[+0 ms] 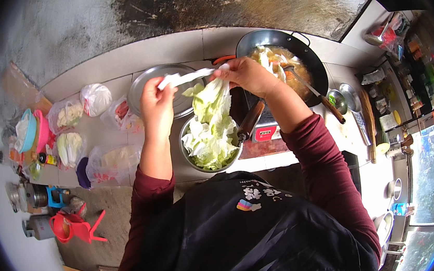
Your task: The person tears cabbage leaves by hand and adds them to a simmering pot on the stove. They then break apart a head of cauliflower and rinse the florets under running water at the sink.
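Observation:
My left hand pinches the end of a white cabbage stalk strip. The strip reaches across to my right hand, whose fingers are closed on cabbage leaves that hang down. Beneath them a metal pot holds a heap of pale green cabbage leaves; its wooden handle points up to the right. Behind my right hand, a black wok stands on a stove with a red front. In the wok are broth and cabbage pieces, with a wooden-handled ladle resting across its rim.
A round metal tray lies behind my left hand. Plastic bags of food, a whole cabbage and basins fill the left counter. Metal bowls and a cutting board lie right of the wok. Red stools stand at lower left.

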Demonstrator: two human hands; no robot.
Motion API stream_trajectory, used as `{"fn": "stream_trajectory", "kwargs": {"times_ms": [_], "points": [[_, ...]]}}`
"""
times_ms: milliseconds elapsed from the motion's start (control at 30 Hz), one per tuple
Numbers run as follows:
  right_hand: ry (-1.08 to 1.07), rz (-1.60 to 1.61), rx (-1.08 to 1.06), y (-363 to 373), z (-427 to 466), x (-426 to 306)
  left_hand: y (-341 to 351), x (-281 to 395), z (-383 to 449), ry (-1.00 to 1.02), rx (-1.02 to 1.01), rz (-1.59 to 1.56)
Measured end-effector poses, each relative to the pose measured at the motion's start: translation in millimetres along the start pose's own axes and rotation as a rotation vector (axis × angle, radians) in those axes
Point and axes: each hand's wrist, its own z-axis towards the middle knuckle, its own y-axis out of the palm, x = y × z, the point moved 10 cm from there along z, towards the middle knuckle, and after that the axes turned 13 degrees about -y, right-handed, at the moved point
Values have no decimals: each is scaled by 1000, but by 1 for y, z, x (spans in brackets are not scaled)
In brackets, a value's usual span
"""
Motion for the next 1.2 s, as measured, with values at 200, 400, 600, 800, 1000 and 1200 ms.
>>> {"fn": "stream_trajectory", "kwargs": {"times_ms": [200,400,600,800,1000,1200], "points": [[-28,108,549,-144,-19,8,-23,-7,15,-12,96,75],[60,-101,849,-268,-57,71,50,-34,35,-114,-91,1],[203,-779,809,-304,-110,66,145,-32,54,-130,-303,97],[227,-1013,592,-275,-187,21,238,-64,85,-303,-419,99],[427,-1020,485,-248,-264,27,256,-81,107,-190,-360,393],[384,-1049,417,-230,-276,54,170,-68,90,-69,-258,358]]}}
